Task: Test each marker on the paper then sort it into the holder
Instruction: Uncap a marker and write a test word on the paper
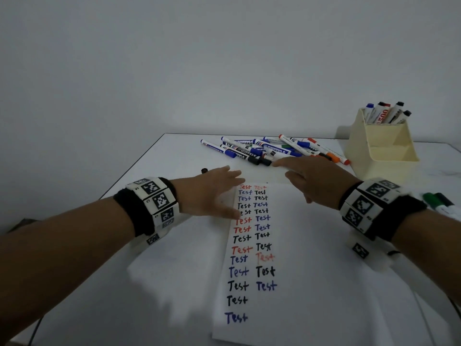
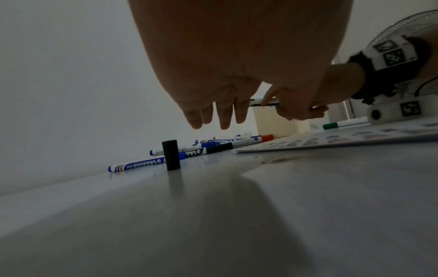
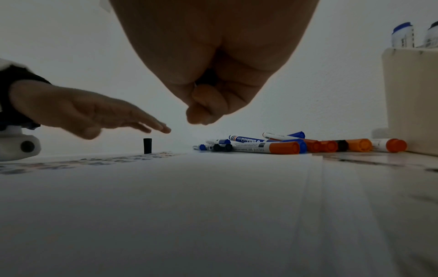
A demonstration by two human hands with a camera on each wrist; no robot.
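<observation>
Above one paper, right hand grips one marker; left hand relaxed; holder has four

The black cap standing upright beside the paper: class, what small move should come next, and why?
Probably the left hand, open with fingers extended just above the black cap, should lower and pick it up. The right hand holds a marker, which seems to need recapping.

head view high over the table; both wrist views low, forward, sharing the marker pile.
</observation>
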